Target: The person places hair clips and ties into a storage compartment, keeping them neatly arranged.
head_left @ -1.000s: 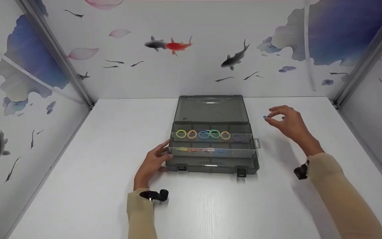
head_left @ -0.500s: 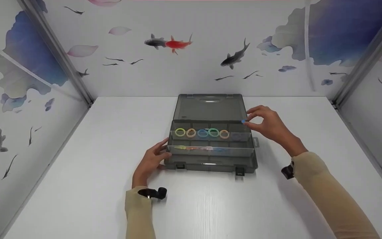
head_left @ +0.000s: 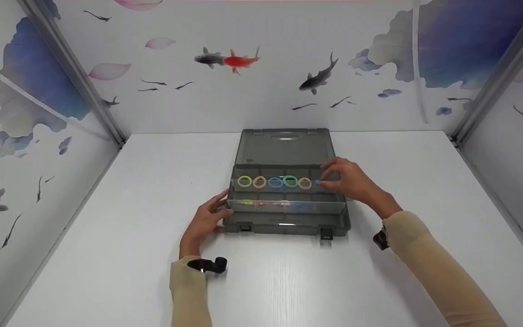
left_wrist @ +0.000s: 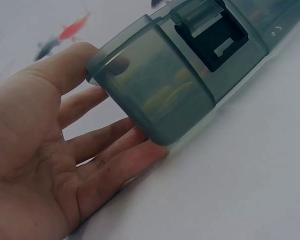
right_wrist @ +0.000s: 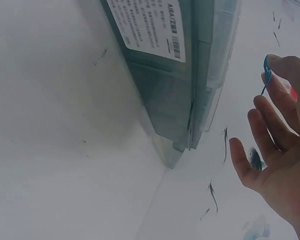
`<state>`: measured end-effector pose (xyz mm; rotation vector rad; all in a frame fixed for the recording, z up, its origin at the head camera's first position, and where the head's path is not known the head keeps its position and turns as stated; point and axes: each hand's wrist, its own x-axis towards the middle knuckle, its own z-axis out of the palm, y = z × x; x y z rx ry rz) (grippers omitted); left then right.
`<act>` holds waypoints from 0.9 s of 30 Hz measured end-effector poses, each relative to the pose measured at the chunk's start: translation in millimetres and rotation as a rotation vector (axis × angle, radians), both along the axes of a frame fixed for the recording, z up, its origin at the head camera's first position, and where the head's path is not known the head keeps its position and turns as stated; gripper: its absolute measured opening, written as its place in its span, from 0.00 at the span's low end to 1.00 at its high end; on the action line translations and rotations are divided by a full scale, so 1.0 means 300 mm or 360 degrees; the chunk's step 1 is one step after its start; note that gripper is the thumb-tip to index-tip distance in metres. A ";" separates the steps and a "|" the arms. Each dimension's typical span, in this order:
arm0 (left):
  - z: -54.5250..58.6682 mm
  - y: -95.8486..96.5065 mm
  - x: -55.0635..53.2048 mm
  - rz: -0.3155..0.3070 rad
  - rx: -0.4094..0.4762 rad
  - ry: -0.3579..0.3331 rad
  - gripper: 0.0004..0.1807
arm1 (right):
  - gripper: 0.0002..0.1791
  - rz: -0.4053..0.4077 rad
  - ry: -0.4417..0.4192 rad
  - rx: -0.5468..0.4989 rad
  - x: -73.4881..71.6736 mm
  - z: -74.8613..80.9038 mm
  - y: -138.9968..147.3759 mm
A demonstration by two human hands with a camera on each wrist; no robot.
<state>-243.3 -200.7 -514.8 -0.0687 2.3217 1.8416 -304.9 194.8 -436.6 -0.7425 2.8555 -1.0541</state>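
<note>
A translucent grey storage box (head_left: 266, 230) lies with its lid (head_left: 284, 149) folded back. My left hand (head_left: 202, 223) holds its left front corner; in the left wrist view the thumb (left_wrist: 75, 62) hooks over the rim and the fingers reach along the side and bottom edge. With thumb and forefinger, my right hand (head_left: 354, 181) pinches a small blue ring-shaped band (right_wrist: 267, 70) over the right end of the back row. Several coloured rings stand left of it in that row, among them a yellow ring (head_left: 239, 181) and a green ring (head_left: 290, 186).
Flat yellow, pink and blue pieces (head_left: 284, 203) lie in the middle row behind a clear divider. The white table (head_left: 288, 281) bears the box. White panels (head_left: 270, 100) printed with fish and petals enclose it at the back and sides.
My right hand has moved left and down with the blue band, from beside the lid to over the back row's right end. My left hand stays at the box corner.
</note>
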 end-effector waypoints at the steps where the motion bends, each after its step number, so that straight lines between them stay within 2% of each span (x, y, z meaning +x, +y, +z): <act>1: -0.001 -0.001 0.001 0.0003 0.0000 -0.0010 0.34 | 0.09 0.0005 -0.0009 -0.0002 -0.001 -0.009 -0.003; 5: -0.001 0.000 0.001 0.0007 0.0007 -0.0007 0.34 | 0.08 0.0040 -0.0026 0.0004 -0.004 -0.038 -0.011; 15: -0.012 -0.002 -0.003 -0.0045 0.0044 0.0014 0.34 | 0.06 0.0208 0.0002 0.0151 -0.013 -0.101 -0.023; 22: -0.007 0.000 -0.003 -0.0062 0.0034 0.0010 0.35 | 0.06 0.0177 -0.0081 0.0255 -0.013 -0.113 -0.029; 27: -0.008 -0.008 -0.002 -0.0034 0.0032 0.0004 0.35 | 0.05 0.0172 -0.0105 0.0297 -0.024 -0.108 -0.043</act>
